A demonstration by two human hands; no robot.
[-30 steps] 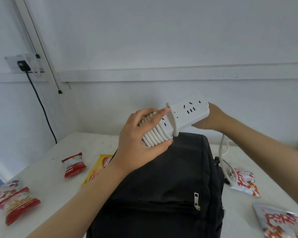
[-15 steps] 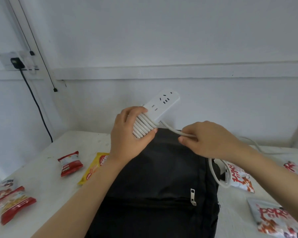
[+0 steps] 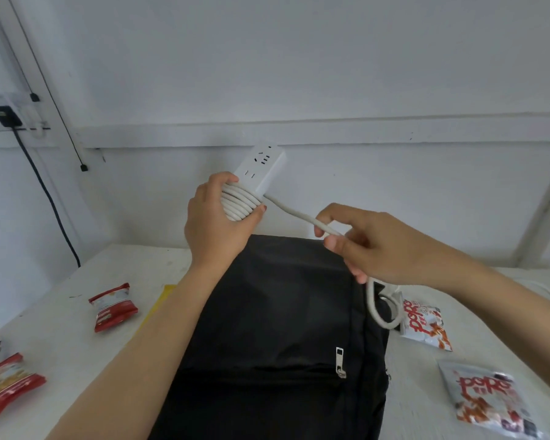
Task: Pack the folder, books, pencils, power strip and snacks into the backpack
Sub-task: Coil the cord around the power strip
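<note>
Backpack [image 3: 283,328], black, lies on the worktop [image 3: 77,350] nearest the viewer. Snack packs [image 3: 113,308] lie on both sides of it, with bare worktop between them. Above the bag's far end, the right hand [image 3: 372,246] pinches the loose cable [image 3: 296,214], probably to keep it taut for winding. The left hand [image 3: 216,227] grips the turns coiled around the power strip [image 3: 264,168], held in the air near the wall.
</note>
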